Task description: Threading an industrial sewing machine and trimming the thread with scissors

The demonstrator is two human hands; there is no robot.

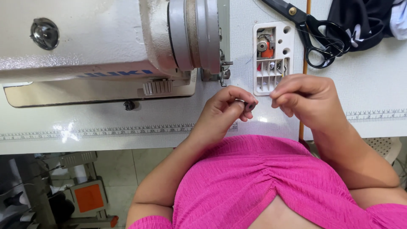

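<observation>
Nearest the camera, across the bottom of the frame, is the person's pink ribbed top (271, 178), with both forearms rising from it toward the middle of the picture. The left hand (227, 108), just left of centre, has its fingers curled together and pinched on a small dark round piece (250, 104), probably a bobbin, though it is too small to be sure. It is held up off the counter with its face turned toward the other hand, which suits threading or winding. The right hand (303, 95), just right of centre, has thumb and forefinger pressed together as if nipping a fine thread; the thread itself cannot be made out. The two hands sit close together but apart, a short gap between them.

Below them the white counter (373, 85) carries a printed ruler strip (106, 132) along its front edge. Just beyond the fingertips, set into the counter, is a white compartment tray (273, 57) holding small parts and an orange piece, within easy reach. In the upper left stands the pale sewing machine (97, 38) with its handwheel (195, 34) facing the tray. At the upper right lie black scissors (316, 32), touching a heap of dark cloth (364, 19).
</observation>
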